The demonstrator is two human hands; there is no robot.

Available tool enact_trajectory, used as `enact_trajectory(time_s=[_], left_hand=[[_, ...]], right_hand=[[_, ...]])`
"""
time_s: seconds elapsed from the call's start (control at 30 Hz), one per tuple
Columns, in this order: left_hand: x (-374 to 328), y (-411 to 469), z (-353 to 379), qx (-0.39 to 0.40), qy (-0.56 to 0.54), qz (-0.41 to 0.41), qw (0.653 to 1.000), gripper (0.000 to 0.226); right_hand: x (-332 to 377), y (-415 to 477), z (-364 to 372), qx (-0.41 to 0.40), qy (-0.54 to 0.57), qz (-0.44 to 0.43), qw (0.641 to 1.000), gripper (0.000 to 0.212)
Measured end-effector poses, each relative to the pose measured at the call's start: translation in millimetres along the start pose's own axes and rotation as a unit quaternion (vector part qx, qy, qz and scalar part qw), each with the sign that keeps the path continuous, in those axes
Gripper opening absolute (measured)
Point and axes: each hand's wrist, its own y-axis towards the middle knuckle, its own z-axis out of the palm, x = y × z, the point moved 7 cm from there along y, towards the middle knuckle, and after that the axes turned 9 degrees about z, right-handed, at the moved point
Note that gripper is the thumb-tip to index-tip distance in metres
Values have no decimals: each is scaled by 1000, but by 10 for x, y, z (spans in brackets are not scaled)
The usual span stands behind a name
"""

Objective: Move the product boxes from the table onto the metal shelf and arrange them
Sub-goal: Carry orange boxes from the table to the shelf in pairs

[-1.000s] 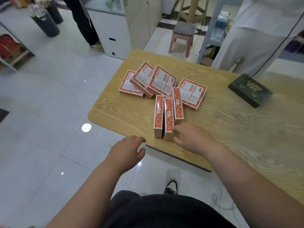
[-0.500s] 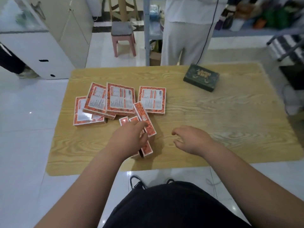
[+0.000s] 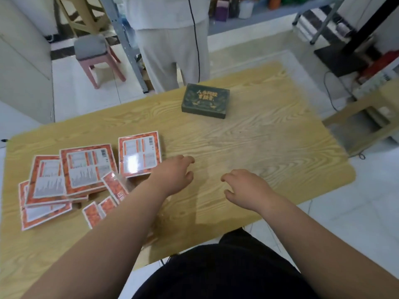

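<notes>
Your left hand [image 3: 174, 175] and right hand [image 3: 246, 188] hang over the bench [image 3: 269, 147], each grip loose and empty. The orange product boxes [image 3: 86, 167] lie heaped on the bench's left side beside your left hand; 1 dark green box [image 3: 205, 101] sits well apart near the far edge.

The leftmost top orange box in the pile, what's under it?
Under that top box lies another orange box, flat on the table; only its near strip and left edge show. The rest is covered, so anything else beneath cannot be seen.
</notes>
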Motion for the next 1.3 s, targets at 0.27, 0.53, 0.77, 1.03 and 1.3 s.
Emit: enact_trajectory(time_s=[0.27,0.53,0.77,1.03,1.3], left_hand=[[41,1568,-109,18,39,-94,995,83],[21,2429,-12,79,83,-153,982,93],[-354,1750,334,77,111,-154,979,91],[-847,182,1087,87,54,-172,980,85],[-758,-725,1422,59,-22,-254,965,84]], right_hand=[[-950,611,-265,52,-34,-40,997,44],[-1465,935,-430,60,-45,-49,996,42],[-1501,1111,-554,47,-19,-45,998,43],[-773,1150,-618,38,-50,-95,994,40],[988,1016,-143,43,-81,-258,962,61]])
